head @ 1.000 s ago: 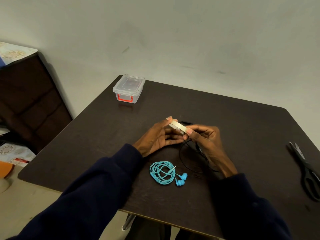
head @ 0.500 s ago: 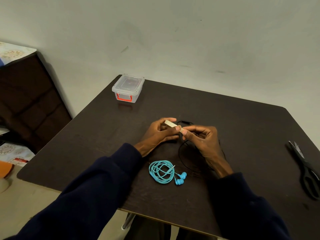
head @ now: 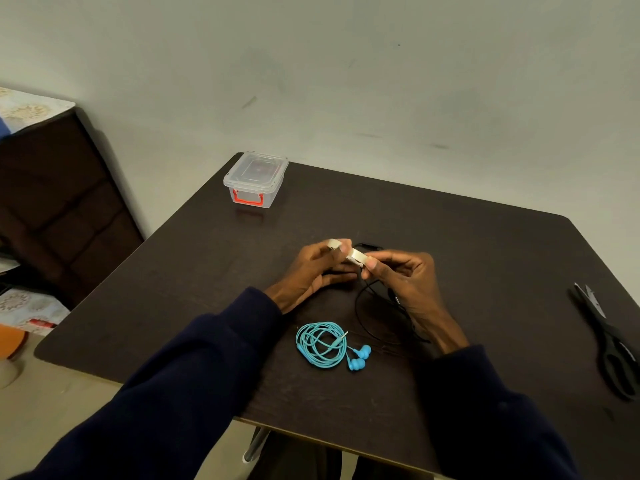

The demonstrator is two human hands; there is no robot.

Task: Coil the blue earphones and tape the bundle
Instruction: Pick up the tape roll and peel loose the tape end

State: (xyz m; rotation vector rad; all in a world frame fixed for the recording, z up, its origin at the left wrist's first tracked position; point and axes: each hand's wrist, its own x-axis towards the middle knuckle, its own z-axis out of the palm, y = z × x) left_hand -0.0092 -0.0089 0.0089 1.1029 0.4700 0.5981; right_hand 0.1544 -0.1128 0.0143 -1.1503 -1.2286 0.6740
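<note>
The coiling looks done and the taping step is in hand: the left hand [head: 311, 271] grips a small roll of pale, translucent adhesive tape [head: 349, 252] between thumb and curled fingers, held above the dark brown wooden table [head: 485, 237], while the right hand [head: 405, 282] pinches the roll's near edge with thumb and forefinger, probably feeling for the loose end. Whether any strip is peeled free is too small to tell. The next move calls for drawing out a short length, cutting or tearing it, perhaps with the black-handled scissors [head: 609, 341] lying well apart at the right, and wrapping it across the strands without letting the loops spring open. The blue rubber-cabled earphones [head: 320, 344] lie untouched on the table near its front edge, between the two dark sleeves, wound into a loose round coil of several loops; the metal jack plug crosses the middle of the coil and the two earbuds stick out at its lower right. A thin black cable [head: 363, 317] loops on the table under the right wrist, just beside the coil.
</note>
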